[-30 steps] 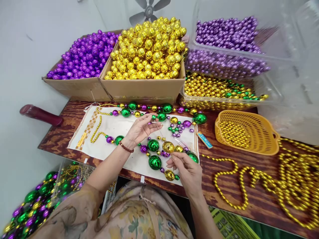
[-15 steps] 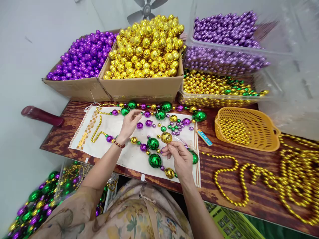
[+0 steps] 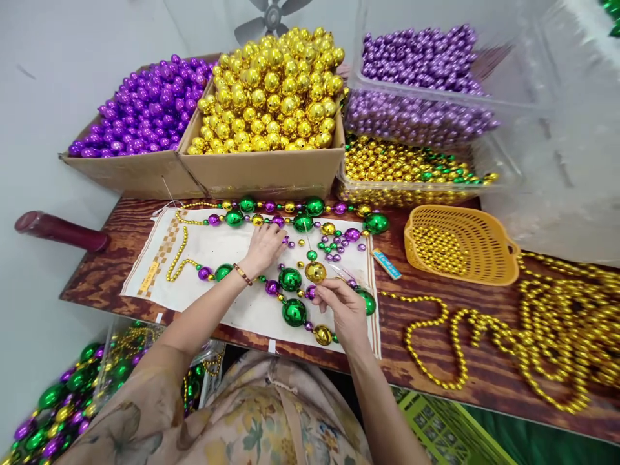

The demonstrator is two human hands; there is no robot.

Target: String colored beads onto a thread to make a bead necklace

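Note:
On the white cloth [image 3: 194, 303], my left hand [image 3: 266, 248] bends its fingers down around a small purple bead [image 3: 285, 240], partly hidden by the fingertips. My right hand [image 3: 343, 310] pinches a thin beading needle [image 3: 307, 236] just below a large gold bead [image 3: 316, 271]. The needle stands upright, with a green bead [image 3: 312, 255] above the gold one. The lower strand of mixed beads [image 3: 290, 279] lies between and below my hands. A finished-looking row of green, gold and purple beads [image 3: 303, 222] runs along the back of the cloth. Small loose beads [image 3: 330, 248] lie right of my left hand.
Cardboard boxes of purple beads [image 3: 150, 103] and gold beads [image 3: 271, 97] stand behind, beside clear bins [image 3: 416, 110]. To the right are a yellow basket [image 3: 489, 258], a blue packet [image 3: 386, 265] and gold bead chains [image 3: 552, 323]. A dark red bottle [image 3: 62, 231] lies at left.
My left hand has come down from beside the needle to the loose purple beads. My right hand keeps its pinch under the gold bead. The whole view has shifted slightly.

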